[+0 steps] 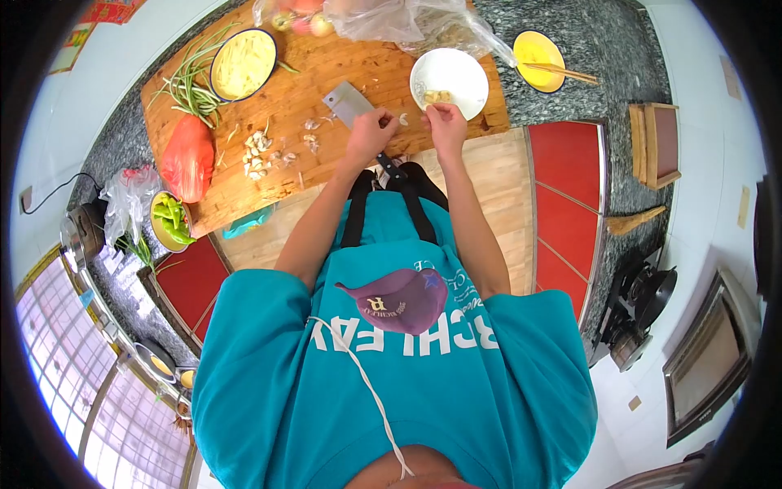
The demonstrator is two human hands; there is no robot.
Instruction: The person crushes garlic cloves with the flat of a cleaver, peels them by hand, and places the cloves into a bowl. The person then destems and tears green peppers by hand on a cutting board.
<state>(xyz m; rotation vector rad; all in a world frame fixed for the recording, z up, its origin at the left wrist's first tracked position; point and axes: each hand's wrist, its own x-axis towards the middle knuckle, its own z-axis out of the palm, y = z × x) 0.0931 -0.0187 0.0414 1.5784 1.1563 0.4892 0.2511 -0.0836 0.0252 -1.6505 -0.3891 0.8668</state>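
Note:
My left hand (pixel 372 135) is closed, fingers curled together above the middle of a cleaver (pixel 348 102). The cleaver lies on the wooden board, its black handle pointing toward my body. Whatever the left fingers hold is too small to make out. My right hand (pixel 446 129) pinches at the near rim of a white bowl (pixel 464 73); its fingertips hide what they may hold. Several garlic cloves (pixel 437 96) sit inside that bowl. Between my hands, a pale garlic piece (pixel 403 119) rests on the board. More garlic cloves (pixel 257 151) and loose skins (pixel 311 142) are scattered to the left.
On the wooden board (pixel 326 49) are a bowl of pale shreds (pixel 244 65), long green beans (pixel 189 90), a red plastic bag (pixel 188 159) and clear bags (pixel 383 18). A yellow bowl (pixel 538 61) with chopsticks stands right; green peppers (pixel 171 218) fill a bowl left.

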